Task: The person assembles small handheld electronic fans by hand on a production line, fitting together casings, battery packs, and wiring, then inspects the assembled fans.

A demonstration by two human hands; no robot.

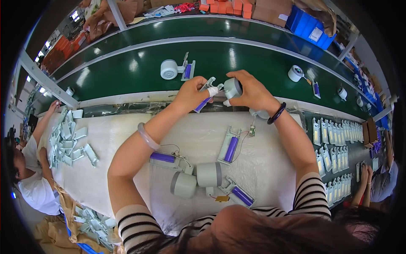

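My left hand (191, 94) grips a pale green handle shell (207, 84) with a purple cylindrical battery (202, 104) in it. Fingers of my right hand (256, 94) curl round a pale green round housing (232, 89) with a grey rim. The two parts are close together above the table's far edge, and white wraps cover some fingertips. Below my hands, a half-shell with a purple battery and thin wires (230, 146) lies on the table. Nearer to me are two more round housings, one of them grey-rimmed (209, 174), and further battery half-shells (242, 195).
A green conveyor belt (127, 78) carries similar assemblies, one with a grille (169, 69). Loose pale shells (67, 139) are heaped at left, beside a co-worker (36, 182). Rows of shells (336, 158) stand at right, near another person's hands (367, 174). A blue crate (311, 27) sits behind.
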